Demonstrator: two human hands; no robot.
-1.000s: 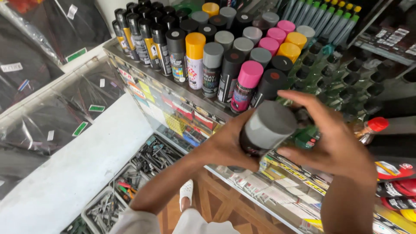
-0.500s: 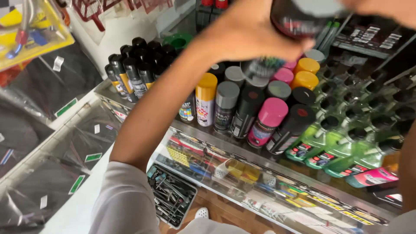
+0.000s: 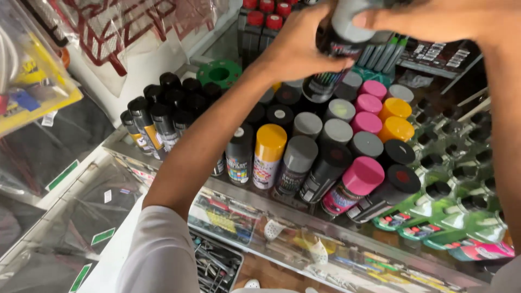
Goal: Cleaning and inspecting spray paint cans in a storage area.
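Top of frame: my left hand [image 3: 296, 46] clamps the grey-capped spray can [image 3: 339, 40]; right hand [image 3: 434, 21] pinches its cap. Rigid, smooth, likely light; grip the body.

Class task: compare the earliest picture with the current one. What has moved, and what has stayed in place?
The grey-capped spray can went from low in front of the shelf up above the rows, and is gripped by the left hand, with the right hand on its cap. The shelved cans stayed put.
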